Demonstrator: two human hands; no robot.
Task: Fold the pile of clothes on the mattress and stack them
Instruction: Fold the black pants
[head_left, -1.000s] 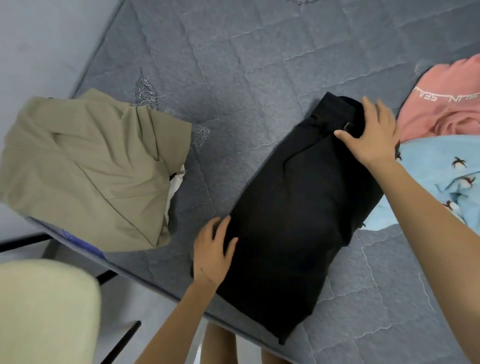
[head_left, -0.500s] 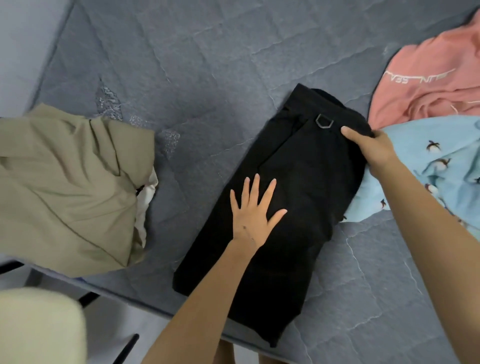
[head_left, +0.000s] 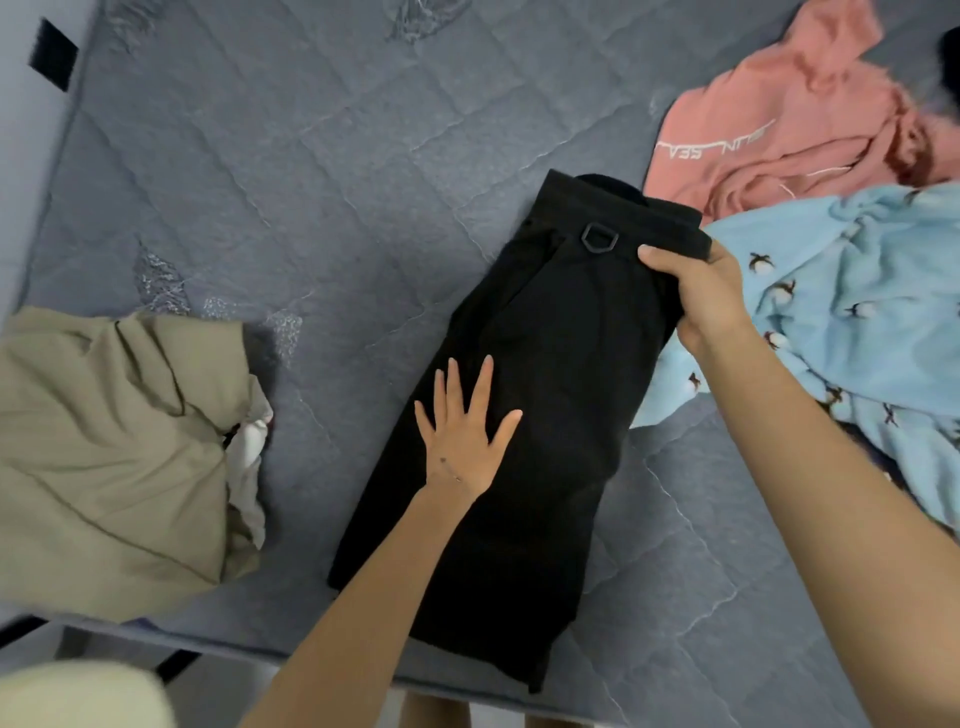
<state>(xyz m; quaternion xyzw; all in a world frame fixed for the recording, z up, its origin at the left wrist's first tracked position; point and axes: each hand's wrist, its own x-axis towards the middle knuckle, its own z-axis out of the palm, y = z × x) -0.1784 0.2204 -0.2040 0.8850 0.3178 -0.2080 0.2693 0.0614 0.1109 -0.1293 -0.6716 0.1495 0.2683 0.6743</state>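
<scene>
Black trousers (head_left: 561, 322) lie lengthwise mid-mattress (head_left: 311, 156), waistband at the far end. The near hem reaches the mattress edge.

Left grip (head_left: 462, 436): released, palm flat, fingers spread, pressing the middle of the trousers.
Right grip (head_left: 706, 296): clenched on the right corner of the waistband, thumb on top, just beside the D-ring (head_left: 598, 239).

Step, as I read it: pinning the middle to fold the waistband end over.

Risks:
- Only one waistband corner is held, so the far-left corner may lag and the fold go skewed.
- The blue garment (head_left: 857, 291) touches the trousers' right side under the right grip and could get dragged into the fold.
- The near hem is at the edge, so a pull towards the person may slide it off.
- The khaki garment (head_left: 104, 441) on the left overhangs the mattress edge, and stacking on it could tip it off.

Writing: the pink top (head_left: 779, 119) has white lettering, upside down from here. "SEA" is legible; folds break up the rest. The blue garment has only small bird-like prints. No label is readable on the trousers.
</scene>
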